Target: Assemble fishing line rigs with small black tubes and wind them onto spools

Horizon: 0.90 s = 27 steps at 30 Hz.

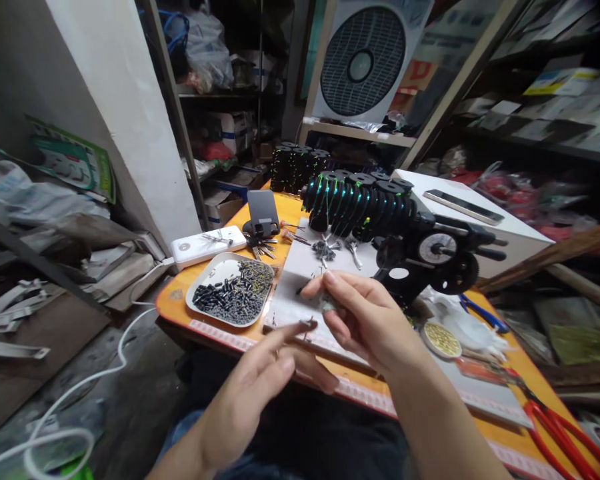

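My right hand (365, 313) is closed in a pinch above the grey board (293, 267). Something small and pale greenish shows between its fingers, too small to name. Just left of it and lower, my left hand (265, 373) has its fingers stretched out and apart. A tiny dark piece shows by its index fingertip; whether they touch I cannot tell. Beyond the hands stands a black device with a row of spools (363, 203) of shiny green-blue line and a white dial (437, 248). A thin line hangs from the spools toward small metal bundles (326, 249).
On the left, a white tray (193, 300) holds small dark cylinders and beads. Nearby are a white power bank-like box (207, 245), keys (263, 247) and a phone stand (263, 208). At right lie a dish of gold beads (443, 340), red-handled scissors (555, 427) and blue-handled pliers (485, 317).
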Tool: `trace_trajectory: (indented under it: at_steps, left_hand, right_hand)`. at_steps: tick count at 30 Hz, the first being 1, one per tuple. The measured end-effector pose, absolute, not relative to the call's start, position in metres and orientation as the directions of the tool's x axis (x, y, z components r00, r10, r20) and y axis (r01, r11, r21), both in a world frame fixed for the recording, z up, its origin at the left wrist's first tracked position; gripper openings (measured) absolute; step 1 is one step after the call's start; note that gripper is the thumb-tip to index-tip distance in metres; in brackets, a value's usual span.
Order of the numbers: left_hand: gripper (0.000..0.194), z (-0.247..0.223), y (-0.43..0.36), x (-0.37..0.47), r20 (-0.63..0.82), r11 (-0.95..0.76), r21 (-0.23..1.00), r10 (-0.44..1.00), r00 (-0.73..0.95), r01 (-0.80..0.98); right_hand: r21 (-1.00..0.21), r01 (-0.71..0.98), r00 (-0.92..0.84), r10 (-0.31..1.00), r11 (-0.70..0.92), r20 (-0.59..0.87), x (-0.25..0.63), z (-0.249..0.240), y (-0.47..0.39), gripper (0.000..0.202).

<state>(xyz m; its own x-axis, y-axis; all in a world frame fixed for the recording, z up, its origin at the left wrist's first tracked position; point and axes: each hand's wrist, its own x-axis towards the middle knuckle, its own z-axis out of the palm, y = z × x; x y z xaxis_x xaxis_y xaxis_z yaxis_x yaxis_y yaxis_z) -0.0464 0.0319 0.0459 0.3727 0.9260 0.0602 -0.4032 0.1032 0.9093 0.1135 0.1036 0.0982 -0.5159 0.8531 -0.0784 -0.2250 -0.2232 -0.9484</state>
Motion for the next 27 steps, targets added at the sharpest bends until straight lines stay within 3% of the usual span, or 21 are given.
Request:
trace_trajectory:
  at_steps: [10,16,27]
  left_hand:
    - [0.025,0.064,0.058,-0.038,0.007,0.069,0.972,0.946,0.325,-0.224]
    - [0.029,0.042,0.052,-0.030,0.009,0.153,0.852,0.952,0.306,-0.501]
    - [0.030,0.029,0.027,-0.031,-0.094,0.338,0.648,0.925,0.368,-0.683]
  right_hand:
    - [-0.951,-0.206,-0.559,0.825,-0.231,-0.080,0.110,0.107,0.104,0.027]
    - [-0.778,-0.435,-0.523,0.830,-0.454,-0.192,0.101,0.092,0.107,0.040]
    - [-0.756,-0.493,-0.448,0.870,-0.431,-0.204,0.090,0.087,0.108,0.046]
